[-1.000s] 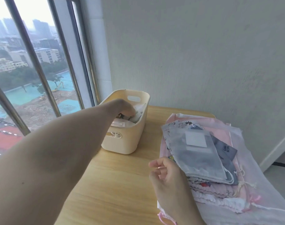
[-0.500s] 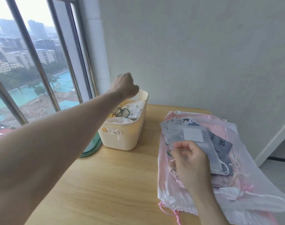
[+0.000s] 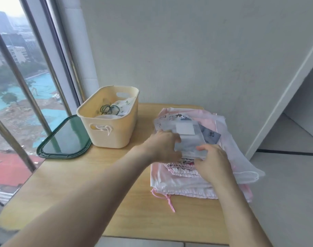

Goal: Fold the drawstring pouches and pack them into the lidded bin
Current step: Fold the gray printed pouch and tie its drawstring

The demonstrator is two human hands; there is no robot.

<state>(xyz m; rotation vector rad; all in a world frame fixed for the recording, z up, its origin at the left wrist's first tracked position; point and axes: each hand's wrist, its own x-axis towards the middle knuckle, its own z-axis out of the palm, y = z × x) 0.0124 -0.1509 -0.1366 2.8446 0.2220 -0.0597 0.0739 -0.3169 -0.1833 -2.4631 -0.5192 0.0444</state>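
A cream plastic bin (image 3: 114, 138) stands at the back left of the wooden table, with folded white pouches (image 3: 122, 106) and a dark cord inside. To its right lies a stack of drawstring pouches (image 3: 187, 180), pink and white below. On top is a grey translucent pouch (image 3: 189, 139) with a white label. My left hand (image 3: 162, 148) grips the near left edge of that grey pouch. My right hand (image 3: 212, 163) pinches its near right corner. A pink cord (image 3: 168, 200) trails off the stack's front.
The bin's dark green lid (image 3: 64, 141) lies flat to the left of the bin, by the window bars. A white wall rises behind the table (image 3: 80, 193). A doorway and grey floor open to the right of the table's edge.
My left hand has left the bin and come across to the pouch stack. Both hands now hold the grey top pouch. The view has dropped and the lid has come into sight.
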